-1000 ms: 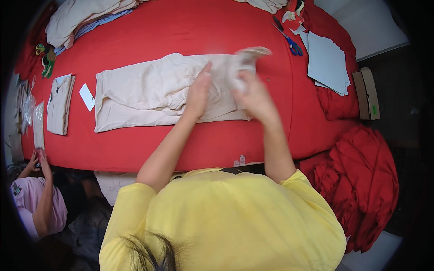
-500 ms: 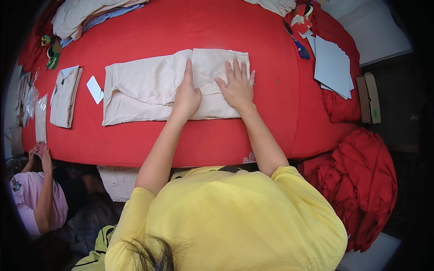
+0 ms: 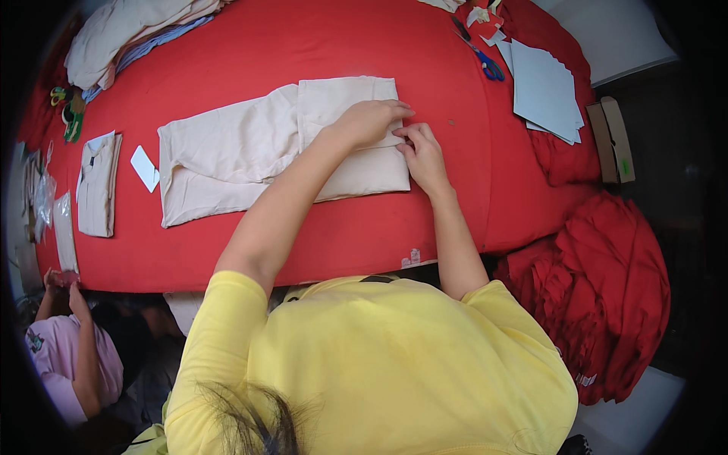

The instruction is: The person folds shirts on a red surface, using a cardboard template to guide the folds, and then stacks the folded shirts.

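Hands that lay flat on the beige garment (image 3: 258,152) half a second ago have shifted to its right edge: the left hand (image 3: 371,121) and right hand (image 3: 421,155), close together, pinch the folded end on the red table (image 3: 318,38). Fingertips tuck under cloth, so their grip is hard to make out.

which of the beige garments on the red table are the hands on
The large beige garment spread mid-table: both the left hand and right hand press its folded right end. The small folded one and the pile lie untouched.
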`<state>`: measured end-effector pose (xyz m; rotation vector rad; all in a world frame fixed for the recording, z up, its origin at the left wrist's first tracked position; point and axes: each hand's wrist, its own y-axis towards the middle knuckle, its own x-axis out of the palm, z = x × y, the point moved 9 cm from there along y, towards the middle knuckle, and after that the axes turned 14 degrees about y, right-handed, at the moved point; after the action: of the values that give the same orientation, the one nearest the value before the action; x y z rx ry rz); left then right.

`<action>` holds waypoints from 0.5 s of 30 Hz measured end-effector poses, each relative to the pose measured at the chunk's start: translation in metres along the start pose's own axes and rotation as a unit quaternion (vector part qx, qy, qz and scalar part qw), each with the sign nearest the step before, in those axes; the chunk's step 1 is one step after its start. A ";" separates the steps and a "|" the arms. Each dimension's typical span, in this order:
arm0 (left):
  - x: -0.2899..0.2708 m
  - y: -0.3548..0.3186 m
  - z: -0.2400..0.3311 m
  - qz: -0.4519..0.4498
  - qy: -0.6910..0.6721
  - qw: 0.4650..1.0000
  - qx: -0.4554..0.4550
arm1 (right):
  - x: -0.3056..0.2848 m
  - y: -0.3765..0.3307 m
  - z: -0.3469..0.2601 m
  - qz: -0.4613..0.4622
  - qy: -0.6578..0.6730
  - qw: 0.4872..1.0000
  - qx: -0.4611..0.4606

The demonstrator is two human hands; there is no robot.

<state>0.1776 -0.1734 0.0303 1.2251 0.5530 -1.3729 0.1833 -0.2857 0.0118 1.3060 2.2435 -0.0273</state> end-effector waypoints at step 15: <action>-0.039 0.010 0.015 -0.107 -0.048 0.993 0.012 | 0.002 -0.012 0.015 0.088 0.421 0.895 0.118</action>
<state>0.1735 -0.1723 0.0735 1.1365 0.6167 -1.6141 0.1791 -0.2946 -0.0047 1.9110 2.8702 0.4245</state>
